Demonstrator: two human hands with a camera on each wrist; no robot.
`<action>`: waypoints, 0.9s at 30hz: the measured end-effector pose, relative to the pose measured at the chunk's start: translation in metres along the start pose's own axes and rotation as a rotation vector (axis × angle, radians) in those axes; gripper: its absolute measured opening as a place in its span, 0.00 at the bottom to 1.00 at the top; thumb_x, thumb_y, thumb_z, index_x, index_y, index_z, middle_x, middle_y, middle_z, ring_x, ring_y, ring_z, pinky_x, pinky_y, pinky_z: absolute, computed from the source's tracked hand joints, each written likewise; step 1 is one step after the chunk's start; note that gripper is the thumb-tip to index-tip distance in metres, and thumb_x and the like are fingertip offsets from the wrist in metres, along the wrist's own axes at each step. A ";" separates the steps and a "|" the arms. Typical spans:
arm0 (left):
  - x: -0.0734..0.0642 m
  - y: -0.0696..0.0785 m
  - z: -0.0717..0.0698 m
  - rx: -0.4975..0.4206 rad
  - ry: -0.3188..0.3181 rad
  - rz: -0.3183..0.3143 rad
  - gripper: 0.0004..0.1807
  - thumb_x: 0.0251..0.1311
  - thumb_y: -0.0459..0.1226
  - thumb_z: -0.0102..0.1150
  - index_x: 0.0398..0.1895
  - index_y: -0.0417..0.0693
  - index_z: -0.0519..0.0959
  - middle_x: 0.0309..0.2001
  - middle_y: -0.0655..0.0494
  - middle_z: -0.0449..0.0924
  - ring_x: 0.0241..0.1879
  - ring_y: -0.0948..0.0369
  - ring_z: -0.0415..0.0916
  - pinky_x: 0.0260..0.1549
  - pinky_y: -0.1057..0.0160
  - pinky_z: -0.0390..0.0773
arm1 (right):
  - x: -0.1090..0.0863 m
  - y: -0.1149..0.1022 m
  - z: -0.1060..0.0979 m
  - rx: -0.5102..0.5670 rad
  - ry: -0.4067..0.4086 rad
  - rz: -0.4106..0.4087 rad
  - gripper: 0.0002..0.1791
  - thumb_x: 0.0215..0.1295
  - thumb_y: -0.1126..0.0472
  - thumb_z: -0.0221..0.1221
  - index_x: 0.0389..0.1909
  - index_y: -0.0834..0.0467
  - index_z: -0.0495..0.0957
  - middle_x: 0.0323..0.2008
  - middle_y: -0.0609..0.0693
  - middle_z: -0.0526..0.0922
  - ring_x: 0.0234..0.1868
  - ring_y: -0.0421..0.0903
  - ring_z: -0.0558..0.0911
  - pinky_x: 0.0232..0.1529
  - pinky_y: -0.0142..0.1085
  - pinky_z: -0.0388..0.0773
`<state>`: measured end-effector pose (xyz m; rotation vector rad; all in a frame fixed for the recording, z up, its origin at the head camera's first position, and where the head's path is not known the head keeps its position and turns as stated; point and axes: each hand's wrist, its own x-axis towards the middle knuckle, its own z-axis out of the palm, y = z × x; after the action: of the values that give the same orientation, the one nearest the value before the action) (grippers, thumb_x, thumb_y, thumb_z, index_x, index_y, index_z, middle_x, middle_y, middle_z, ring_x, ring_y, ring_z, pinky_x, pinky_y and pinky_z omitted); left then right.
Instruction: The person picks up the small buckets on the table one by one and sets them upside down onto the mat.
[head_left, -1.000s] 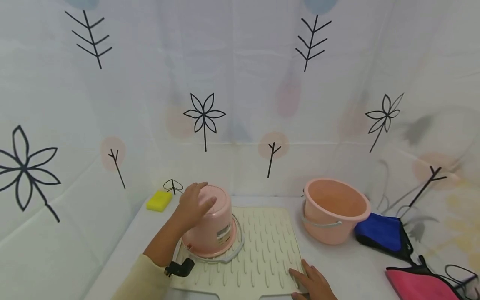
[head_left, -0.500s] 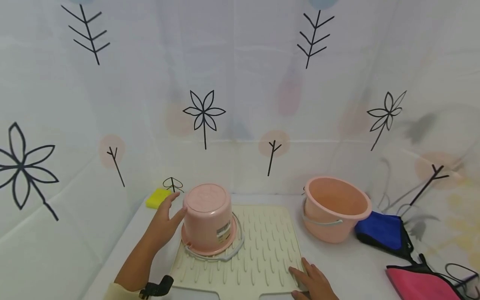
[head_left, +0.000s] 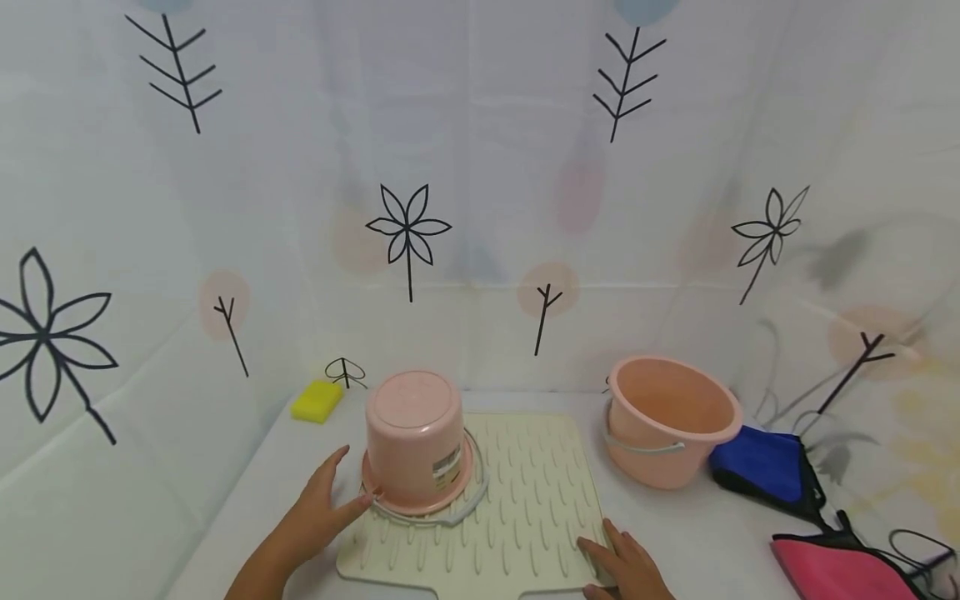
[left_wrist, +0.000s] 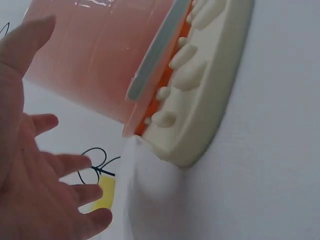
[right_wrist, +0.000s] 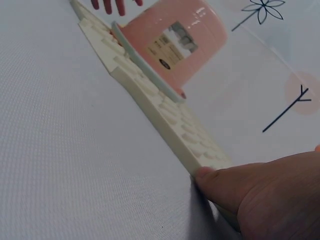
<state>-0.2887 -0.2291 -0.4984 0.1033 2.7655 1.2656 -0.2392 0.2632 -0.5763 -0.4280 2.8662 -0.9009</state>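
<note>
A pink bucket stands upside down on the left part of a cream washboard, its grey handle lying around the rim. My left hand is beside the board's left edge, fingers spread, with the thumb tip right at the bucket's rim in the head view. In the left wrist view that palm and its fingers hold nothing. My right hand grips the washboard's near right corner. Its thumb presses the front edge in the right wrist view, while its fingers lie over the corner.
An upright peach bucket stands right of the washboard. Beside it lie a blue pouch and a pink pouch with black trim. A yellow sponge sits at the back left. Patterned white cloth hangs behind the table.
My left hand has come off the top of the upside-down bucket and moved down and toward me along its left side. The right hand keeps its place at the washboard's corner.
</note>
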 end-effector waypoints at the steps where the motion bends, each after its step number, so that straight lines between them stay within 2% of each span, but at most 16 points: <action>1: -0.001 -0.002 0.002 0.006 -0.021 0.006 0.61 0.60 0.59 0.71 0.85 0.47 0.44 0.83 0.31 0.42 0.81 0.30 0.40 0.73 0.26 0.49 | 0.000 0.000 0.000 -0.001 0.001 -0.003 0.37 0.64 0.41 0.68 0.66 0.62 0.76 0.72 0.82 0.61 0.67 0.90 0.61 0.61 0.81 0.60; 5: -0.004 -0.012 0.008 0.056 -0.113 0.057 0.72 0.49 0.56 0.81 0.85 0.41 0.41 0.82 0.26 0.40 0.80 0.27 0.39 0.72 0.24 0.48 | 0.001 -0.001 0.002 -0.008 0.018 -0.008 0.37 0.63 0.41 0.68 0.65 0.61 0.77 0.71 0.82 0.62 0.66 0.89 0.63 0.61 0.80 0.61; 9: -0.006 -0.021 0.014 0.146 -0.171 0.078 0.79 0.41 0.58 0.84 0.85 0.39 0.39 0.81 0.23 0.39 0.78 0.22 0.38 0.70 0.20 0.47 | 0.001 -0.001 0.003 -0.014 0.025 0.004 0.38 0.62 0.39 0.69 0.65 0.60 0.77 0.71 0.81 0.63 0.67 0.88 0.64 0.62 0.79 0.62; 14: -0.006 -0.023 0.019 0.219 -0.181 0.048 0.81 0.32 0.60 0.85 0.86 0.47 0.41 0.83 0.32 0.44 0.78 0.22 0.35 0.68 0.19 0.45 | -0.001 0.000 0.002 -0.004 0.013 0.003 0.38 0.64 0.40 0.67 0.66 0.61 0.76 0.72 0.81 0.62 0.68 0.88 0.62 0.62 0.79 0.60; 18: -0.005 -0.023 0.021 0.242 -0.185 0.051 0.78 0.34 0.60 0.84 0.87 0.51 0.44 0.84 0.38 0.45 0.79 0.23 0.33 0.68 0.18 0.41 | -0.001 0.001 0.002 -0.002 0.012 0.000 0.37 0.64 0.40 0.67 0.66 0.61 0.76 0.72 0.81 0.62 0.67 0.88 0.61 0.62 0.80 0.60; 22: -0.004 -0.024 0.022 0.237 -0.193 0.006 0.70 0.44 0.61 0.79 0.87 0.57 0.47 0.85 0.43 0.46 0.80 0.26 0.32 0.68 0.18 0.39 | 0.001 0.002 0.003 -0.034 0.030 -0.020 0.37 0.63 0.40 0.68 0.65 0.60 0.77 0.70 0.81 0.64 0.67 0.86 0.65 0.61 0.78 0.63; 27: -0.003 -0.025 0.022 0.223 -0.200 -0.011 0.65 0.49 0.60 0.76 0.86 0.57 0.49 0.85 0.46 0.47 0.80 0.27 0.31 0.69 0.18 0.37 | 0.001 0.003 0.005 -0.077 0.058 -0.048 0.35 0.64 0.40 0.67 0.64 0.60 0.78 0.69 0.80 0.68 0.67 0.81 0.69 0.61 0.75 0.67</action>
<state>-0.2834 -0.2294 -0.5311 0.2178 2.7165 0.8866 -0.2397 0.2629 -0.5818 -0.4882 2.9631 -0.8264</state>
